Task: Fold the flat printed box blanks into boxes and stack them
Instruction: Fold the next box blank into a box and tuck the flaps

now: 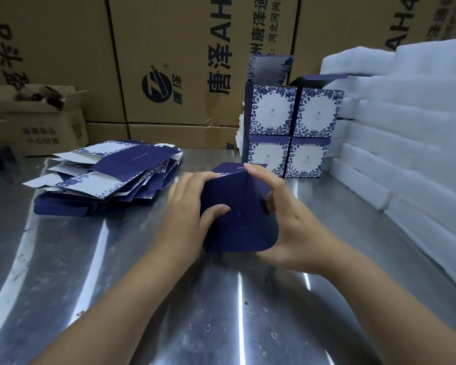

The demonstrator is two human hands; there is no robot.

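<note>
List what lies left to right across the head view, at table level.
Pile of flat box blanks → left hand → half-folded box → right hand → white foam sheets. Stacked finished boxes left out: they overlap the right hand's span.

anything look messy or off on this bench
The pile of flat blanks on the left is fanned out and skewed, not squared up. In the stack of folded boxes behind, the top two lid flaps stand open. The half-folded box gripped by the left hand and right hand shows no obvious damage.
</note>
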